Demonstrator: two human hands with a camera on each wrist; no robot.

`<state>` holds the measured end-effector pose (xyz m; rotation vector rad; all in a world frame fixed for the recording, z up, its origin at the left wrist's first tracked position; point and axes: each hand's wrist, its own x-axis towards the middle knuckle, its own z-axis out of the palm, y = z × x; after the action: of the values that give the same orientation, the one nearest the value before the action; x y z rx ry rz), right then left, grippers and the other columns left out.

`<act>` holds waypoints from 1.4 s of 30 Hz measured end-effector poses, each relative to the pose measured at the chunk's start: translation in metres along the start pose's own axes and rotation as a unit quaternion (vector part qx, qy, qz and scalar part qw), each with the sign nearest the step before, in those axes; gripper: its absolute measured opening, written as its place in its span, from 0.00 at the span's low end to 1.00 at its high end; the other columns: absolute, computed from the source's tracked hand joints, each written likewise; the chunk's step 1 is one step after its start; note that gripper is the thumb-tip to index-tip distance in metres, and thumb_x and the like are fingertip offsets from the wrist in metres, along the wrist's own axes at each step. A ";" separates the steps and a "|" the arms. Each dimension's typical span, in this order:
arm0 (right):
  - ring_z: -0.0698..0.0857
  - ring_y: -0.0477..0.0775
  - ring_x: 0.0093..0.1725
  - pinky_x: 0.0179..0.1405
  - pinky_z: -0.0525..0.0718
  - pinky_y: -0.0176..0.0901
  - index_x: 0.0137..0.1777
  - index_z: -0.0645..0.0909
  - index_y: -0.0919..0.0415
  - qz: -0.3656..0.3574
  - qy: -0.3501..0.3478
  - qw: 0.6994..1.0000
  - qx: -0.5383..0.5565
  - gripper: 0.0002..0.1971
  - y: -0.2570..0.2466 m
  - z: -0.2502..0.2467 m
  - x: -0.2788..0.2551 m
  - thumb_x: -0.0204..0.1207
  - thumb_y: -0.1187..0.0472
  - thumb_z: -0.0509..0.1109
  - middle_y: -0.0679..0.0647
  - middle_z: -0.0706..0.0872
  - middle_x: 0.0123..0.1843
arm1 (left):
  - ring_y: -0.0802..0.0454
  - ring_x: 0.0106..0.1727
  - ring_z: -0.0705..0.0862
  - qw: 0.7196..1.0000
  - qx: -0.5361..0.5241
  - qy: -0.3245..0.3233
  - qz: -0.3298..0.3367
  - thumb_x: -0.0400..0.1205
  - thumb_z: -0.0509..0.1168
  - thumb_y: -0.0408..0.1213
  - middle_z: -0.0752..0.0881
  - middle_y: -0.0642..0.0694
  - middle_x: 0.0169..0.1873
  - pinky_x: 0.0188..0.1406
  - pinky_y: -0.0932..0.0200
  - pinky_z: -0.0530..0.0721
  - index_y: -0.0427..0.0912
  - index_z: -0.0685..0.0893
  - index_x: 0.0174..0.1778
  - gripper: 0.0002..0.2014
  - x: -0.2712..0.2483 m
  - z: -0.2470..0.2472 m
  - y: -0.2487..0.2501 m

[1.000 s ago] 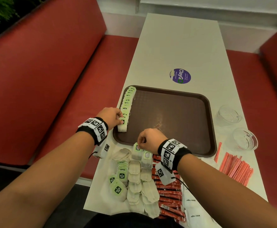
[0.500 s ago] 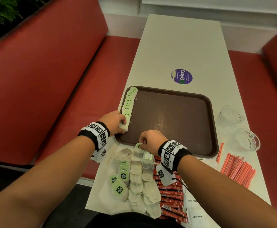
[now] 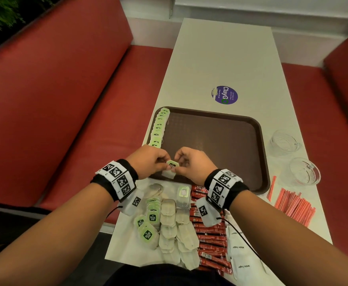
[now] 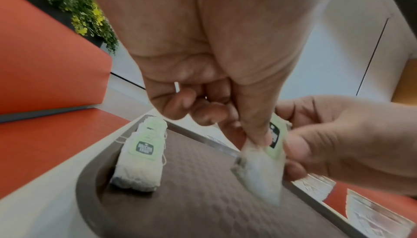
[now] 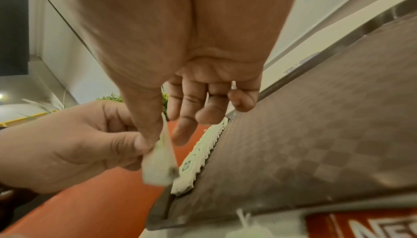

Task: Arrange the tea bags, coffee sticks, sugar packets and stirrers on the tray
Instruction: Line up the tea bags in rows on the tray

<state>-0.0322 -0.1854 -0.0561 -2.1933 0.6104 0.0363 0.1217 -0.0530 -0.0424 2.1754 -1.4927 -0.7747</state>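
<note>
1. Head view: both hands meet over the near-left part of the tray (image 3: 259, 153), pinching one tea bag (image 3: 170, 169) between them; left hand (image 3: 148, 161) takes its left side, right hand (image 3: 191, 164) its right.
2. The row of tea bags (image 3: 159, 126) runs along the tray's left rim, long axis pointing away from the person; its near end lies just beyond the left hand, which is nearer.
3. Judgement: the held bag goes to the row's near end, close to the tray's near-left corner, where little room remains.
4. Right of the row, the tray floor is bare.
5. Loose tea bags (image 3: 169, 219), coffee sticks (image 3: 208, 234), sugar packets (image 3: 241, 254) and stirrers (image 3: 292, 205) lie off the tray.
</note>
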 end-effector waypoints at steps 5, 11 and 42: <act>0.83 0.48 0.45 0.43 0.81 0.42 0.47 0.84 0.48 0.035 -0.094 0.981 -0.167 0.12 0.006 -0.002 -0.009 0.70 0.47 0.81 0.42 0.82 0.41 | 0.63 0.29 0.76 0.994 -0.032 0.103 -0.017 0.78 0.76 0.42 0.81 0.60 0.28 0.33 0.72 0.71 0.54 0.86 0.41 0.05 -0.006 -0.015 -0.009; 0.76 0.52 0.59 0.57 0.82 0.51 0.54 0.89 0.45 0.031 -0.117 0.952 -0.282 0.15 0.001 0.001 -0.018 0.72 0.40 0.78 0.45 0.77 0.49 | 0.55 0.38 0.83 0.983 -0.070 0.152 -0.072 0.78 0.75 0.41 0.87 0.54 0.38 0.43 0.61 0.81 0.54 0.85 0.53 0.10 -0.009 -0.018 -0.034; 0.83 0.50 0.43 0.46 0.82 0.44 0.46 0.82 0.52 -0.024 -0.129 0.977 -0.166 0.03 -0.010 -0.009 -0.013 0.78 0.57 0.74 0.44 0.82 0.40 | 0.53 0.56 0.80 0.983 0.159 -0.013 -0.089 0.73 0.78 0.52 0.78 0.55 0.53 0.57 0.53 0.80 0.57 0.84 0.55 0.17 0.023 -0.003 -0.047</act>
<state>-0.0406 -0.1818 -0.0402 -2.4690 0.4267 0.4184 0.1641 -0.0574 -0.0732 2.5721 -1.5387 -0.6592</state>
